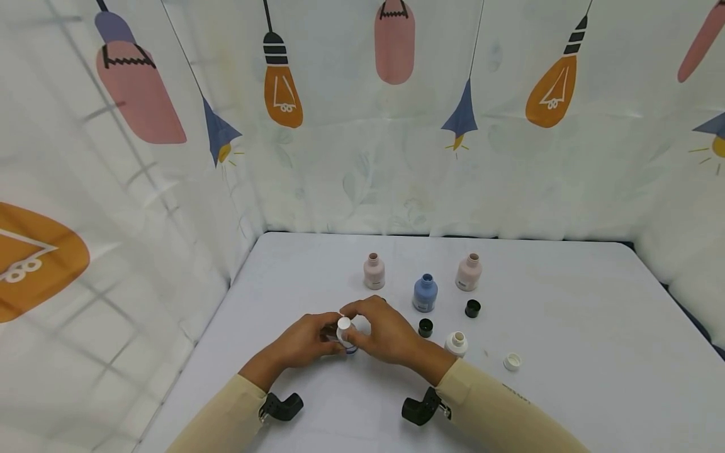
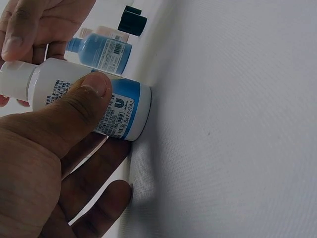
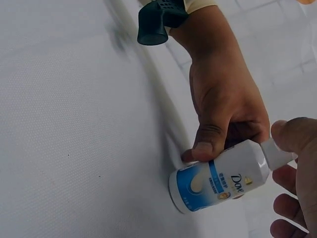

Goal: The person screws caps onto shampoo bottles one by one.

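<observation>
A small white Dove bottle (image 3: 218,173) with a blue label stands on the table, its white cap (image 3: 275,154) seated on the neck. My left hand (image 1: 306,340) grips the bottle's body, thumb across the label in the left wrist view. Around the cap is my right hand (image 1: 385,330), thumb on one side and fingers on the other, pinching it. Lettering on the bottle's back shows in the left wrist view. Part of the bottle is hidden by the hands in the head view.
Uncapped bottles stand to the right and behind: two pink ones (image 1: 374,273) (image 1: 469,274), a blue one (image 1: 425,294) and a white one (image 1: 456,345) partly behind my right forearm. Dark caps (image 1: 472,308) and a white cap (image 1: 512,362) lie on the white table (image 1: 583,314). Patterned cloth surrounds it.
</observation>
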The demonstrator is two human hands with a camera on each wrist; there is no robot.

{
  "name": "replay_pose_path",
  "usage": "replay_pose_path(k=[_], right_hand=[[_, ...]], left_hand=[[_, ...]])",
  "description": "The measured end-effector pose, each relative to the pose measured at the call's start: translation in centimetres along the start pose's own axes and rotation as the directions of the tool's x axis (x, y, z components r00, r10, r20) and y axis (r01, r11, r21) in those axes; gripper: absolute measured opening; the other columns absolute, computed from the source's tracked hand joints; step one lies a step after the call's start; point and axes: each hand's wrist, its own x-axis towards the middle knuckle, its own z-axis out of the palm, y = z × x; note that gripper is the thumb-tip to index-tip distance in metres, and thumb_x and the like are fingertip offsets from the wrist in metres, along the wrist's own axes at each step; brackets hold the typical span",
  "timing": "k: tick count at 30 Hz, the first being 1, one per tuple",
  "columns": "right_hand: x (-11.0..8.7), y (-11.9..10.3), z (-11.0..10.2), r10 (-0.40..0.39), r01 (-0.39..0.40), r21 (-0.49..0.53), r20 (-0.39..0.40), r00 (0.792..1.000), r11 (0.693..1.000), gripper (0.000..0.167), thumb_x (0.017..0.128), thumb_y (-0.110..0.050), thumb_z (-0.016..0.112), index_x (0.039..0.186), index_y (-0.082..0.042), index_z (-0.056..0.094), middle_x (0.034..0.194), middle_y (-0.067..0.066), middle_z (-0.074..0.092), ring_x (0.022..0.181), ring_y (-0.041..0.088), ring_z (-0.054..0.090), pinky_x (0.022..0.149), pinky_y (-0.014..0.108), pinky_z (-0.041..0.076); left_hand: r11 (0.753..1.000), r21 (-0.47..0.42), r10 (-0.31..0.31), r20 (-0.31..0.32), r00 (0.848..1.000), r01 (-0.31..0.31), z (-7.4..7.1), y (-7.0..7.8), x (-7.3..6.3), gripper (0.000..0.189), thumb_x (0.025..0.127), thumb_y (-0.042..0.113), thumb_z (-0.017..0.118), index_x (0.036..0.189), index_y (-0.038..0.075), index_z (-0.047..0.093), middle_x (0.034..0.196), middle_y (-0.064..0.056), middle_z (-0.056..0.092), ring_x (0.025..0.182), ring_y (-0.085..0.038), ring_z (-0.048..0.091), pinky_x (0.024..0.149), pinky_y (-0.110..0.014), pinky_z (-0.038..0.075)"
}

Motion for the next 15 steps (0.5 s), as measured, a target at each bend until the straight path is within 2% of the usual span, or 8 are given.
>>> replay_pose_path(k=[4, 8, 15], right_hand=[[-0.09, 0.18, -0.03, -0.054, 0.054, 0.0, 0.013, 0.998, 0.999, 0.042, 0.101, -0.028, 0.069, 0.141, -0.02, 0.062, 0.133, -0.01, 0.062, 0.127, 0.012, 0.052, 0.104, 0.035, 0.046], [-0.16, 0.24, -0.05, -0.09, 0.091, -0.028, 0.022, 0.996, 0.995, 0.035, 0.103, -0.022, 0.064, 0.138, -0.02, 0.065, 0.13, -0.007, 0.064, 0.122, 0.012, 0.055, 0.102, 0.035, 0.047], [-0.1, 0.21, 0.08, -0.029, 0.029, -0.027, 0.004, 1.0, 0.999, 0.03, 0.1, -0.028, 0.07, 0.129, -0.022, 0.069, 0.118, -0.011, 0.065, 0.114, 0.015, 0.059, 0.095, 0.033, 0.05]], left_hand=[[1.0, -0.006, -0.005, 0.001, 1.0, 0.005, 0.03, -0.17, 0.04, 0.042, 0.089, 0.031, 0.082, 0.126, 0.019, 0.065, 0.11, 0.013, 0.07, 0.104, -0.011, 0.069, 0.089, -0.036, 0.055], [1.0, -0.018, -0.021, 0.003, 1.0, 0.021, 0.01, -0.16, 0.03, 0.055, 0.089, 0.031, 0.083, 0.137, 0.015, 0.061, 0.114, 0.01, 0.07, 0.105, -0.012, 0.069, 0.089, -0.035, 0.055], [1.0, -0.009, -0.013, 0.009, 1.0, 0.014, -0.05, -0.13, 0.06, 0.039, 0.09, 0.031, 0.082, 0.123, 0.021, 0.065, 0.109, 0.014, 0.07, 0.104, -0.011, 0.069, 0.088, -0.035, 0.056]])
